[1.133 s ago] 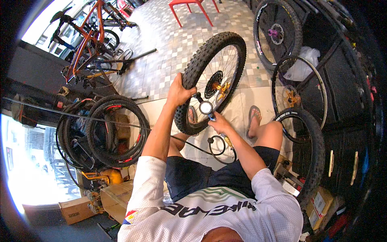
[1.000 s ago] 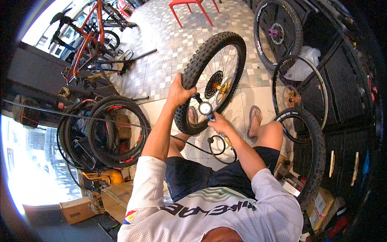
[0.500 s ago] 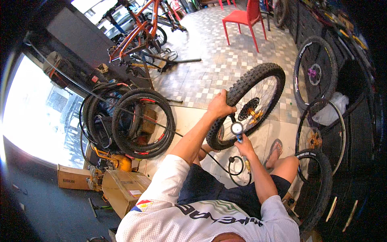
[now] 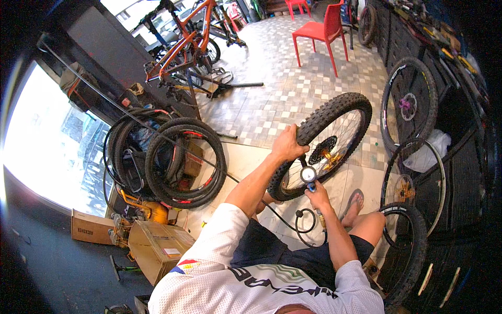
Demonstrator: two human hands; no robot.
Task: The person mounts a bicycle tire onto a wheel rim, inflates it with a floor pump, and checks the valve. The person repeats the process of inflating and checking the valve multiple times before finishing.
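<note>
A bicycle wheel (image 4: 361, 121) with a knobby black tire, a black cassette (image 4: 324, 149) and a gold hub (image 4: 331, 158) stands tilted in front of me. My left hand (image 4: 287, 144) is closed over the near side of its tire. In my right hand (image 4: 318, 198) is a tire inflator (image 4: 308, 175) with a round white-faced gauge, held close to the rim by my left thumb. Whether its nozzle sits on the valve is hard to make out. From the inflator a black hose (image 4: 298, 222) loops down and runs off to the left.
Several tires (image 4: 185, 162) are piled at the left, near a yellow tank (image 4: 151, 211) and a cardboard box (image 4: 159, 243). More wheels (image 4: 409, 102) lean along the right wall. Beyond stand a red chair (image 4: 321, 31) and an orange bike frame (image 4: 191, 39).
The whole view has shifted, so most things appear a little lower. Both hands keep their hold on the wheel and the inflator.
</note>
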